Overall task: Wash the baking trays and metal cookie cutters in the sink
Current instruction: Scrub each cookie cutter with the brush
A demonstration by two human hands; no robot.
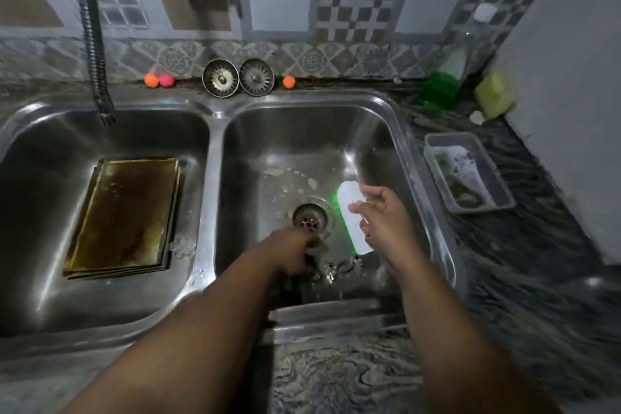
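Note:
A stack of stained, brownish baking trays (124, 215) lies flat in the left sink basin (40, 178). A flower-shaped cookie cutter (182, 245) rests on the divider beside the trays. In the right basin (302, 144), my left hand (295, 254) reaches down near the drain (309, 218), its fingers closed over metal cookie cutters (339, 269) lying on the basin floor; the grip is blurred. My right hand (386, 222) holds a white scrubbing brush (351, 212) with green bristles, just right of the drain.
A flexible faucet hose (94, 44) hangs over the left basin. Two sink strainers (238, 77) and small coloured balls (158, 80) stand at the back ledge. On the right counter sit a grey plastic tub (470, 171), a green soap bottle (443, 77) and a yellow sponge (494, 94).

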